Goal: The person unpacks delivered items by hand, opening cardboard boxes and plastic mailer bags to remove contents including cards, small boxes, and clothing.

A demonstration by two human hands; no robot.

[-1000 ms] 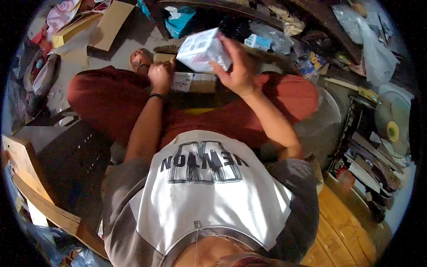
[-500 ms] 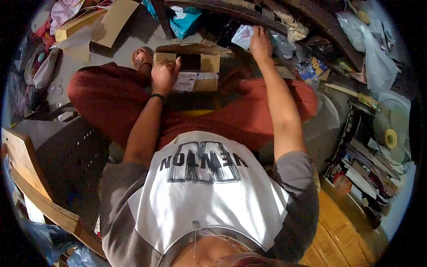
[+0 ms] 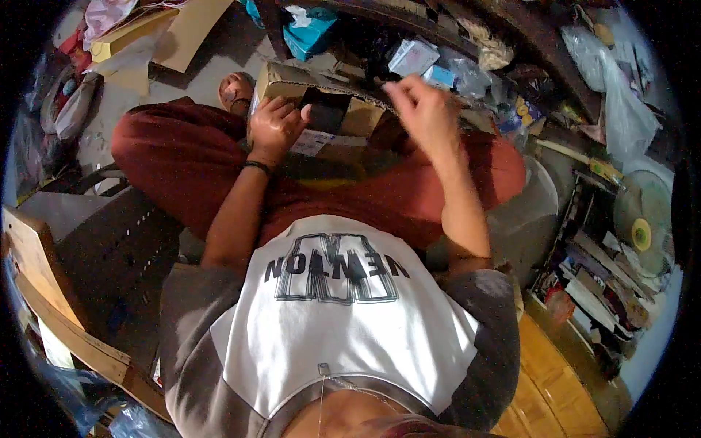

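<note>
An open cardboard box with a white label sits between my crossed legs, slightly tilted, and its dark inside shows. My left hand is closed on the box's left side. To the right, just past the box's raised flap edge, my right hand is slightly blurred, with fingers apart and nothing visible in them. Beyond it a white package lies on the floor, beside a small blue and white pack.
A teal bag and clear plastic bags lie beyond the box. Cardboard pieces are at the upper left. A fan stands at the right, and a dark perforated crate at the left.
My right hand set the white package down on the floor at the upper right, let it go and came back toward the box. The box has tilted, and my left hand has shifted on its side.
</note>
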